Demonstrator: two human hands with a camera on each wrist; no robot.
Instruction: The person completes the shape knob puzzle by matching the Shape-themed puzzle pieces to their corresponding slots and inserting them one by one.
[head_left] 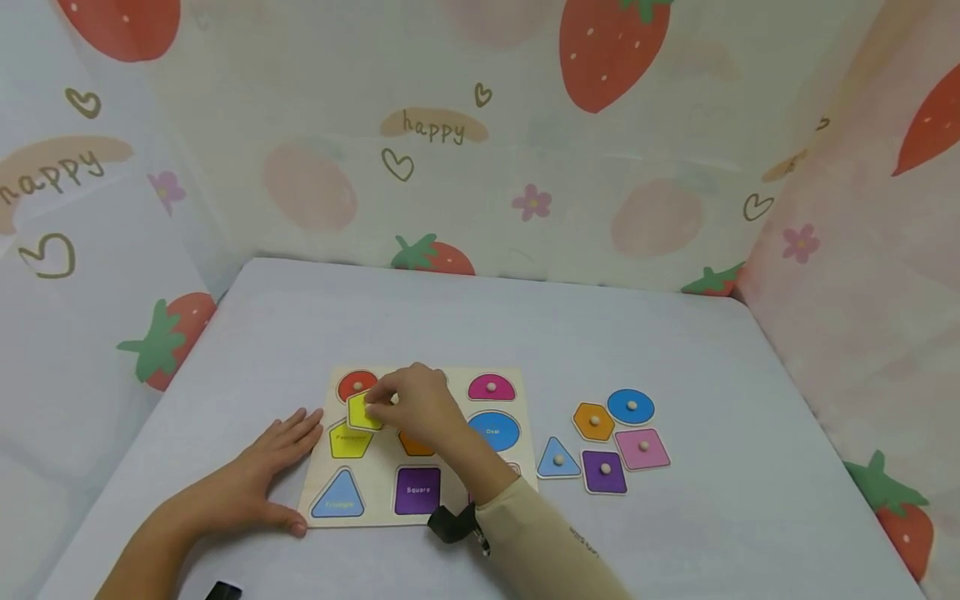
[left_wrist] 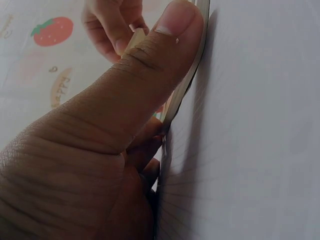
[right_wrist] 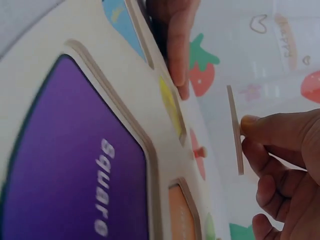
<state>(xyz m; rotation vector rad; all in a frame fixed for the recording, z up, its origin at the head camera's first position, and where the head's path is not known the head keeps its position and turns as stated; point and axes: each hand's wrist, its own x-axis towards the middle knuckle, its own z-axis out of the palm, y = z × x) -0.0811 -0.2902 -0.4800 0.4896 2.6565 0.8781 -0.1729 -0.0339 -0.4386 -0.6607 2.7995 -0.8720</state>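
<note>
A yellow pentagon puzzle piece (head_left: 361, 414) is pinched by its knob between the thumb and fingers of my right hand (head_left: 420, 407). In the right wrist view the piece (right_wrist: 235, 131) is edge-on and held clear of the board. Just below it in the head view lies the yellow pentagon recess (head_left: 350, 442) of the wooden shape board (head_left: 378, 515). My left hand (head_left: 258, 475) lies with fingers extended along the board's left edge, thumb at its lower corner. In the left wrist view, the thumb (left_wrist: 135, 85) touches the board's edge.
The red circle piece (head_left: 357, 384) and magenta semicircle (head_left: 491, 387) sit in the board's top row. Right of the board lie a blue oval (head_left: 631, 407), orange hexagon (head_left: 593, 422), pink parallelogram (head_left: 642, 450), purple square (head_left: 603, 473) and blue triangle (head_left: 558, 458), all knobbed.
</note>
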